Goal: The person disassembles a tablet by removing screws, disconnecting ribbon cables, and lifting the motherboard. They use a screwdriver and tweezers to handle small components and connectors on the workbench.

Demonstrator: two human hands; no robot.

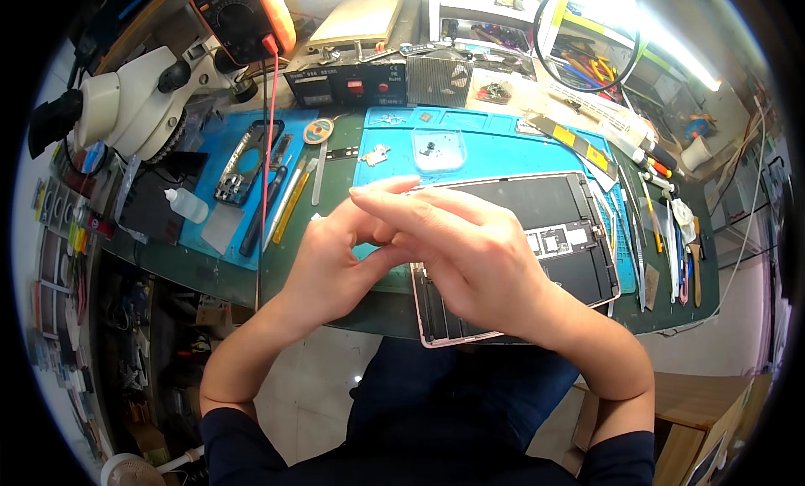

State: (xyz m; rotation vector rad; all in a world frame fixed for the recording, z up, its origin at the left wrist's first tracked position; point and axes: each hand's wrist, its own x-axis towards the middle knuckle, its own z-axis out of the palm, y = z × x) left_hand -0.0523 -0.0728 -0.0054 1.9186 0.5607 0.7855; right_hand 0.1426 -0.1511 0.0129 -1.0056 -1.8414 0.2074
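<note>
My left hand (327,255) and my right hand (474,239) meet in front of me, over the near part of the bench. The right fingers are stretched out and lie across the left fingers. One left finger reaches out past them; the rest are partly hidden, and no held object shows. Beneath my right hand lies an opened tablet (537,201) with a pink-gold edge, its dark inner parts and a silver board area exposed. Just beyond the hands, a small clear plastic tray (438,150) holds tiny dark parts on a blue repair mat (495,145).
At left are an opened phone frame (243,163), a white squeeze bottle (186,205), a microscope (126,100) and screwdrivers. A multimeter (239,20) with a hanging red lead stands behind, beside a black power unit (348,85). Tweezers and brushes (696,264) line the right side.
</note>
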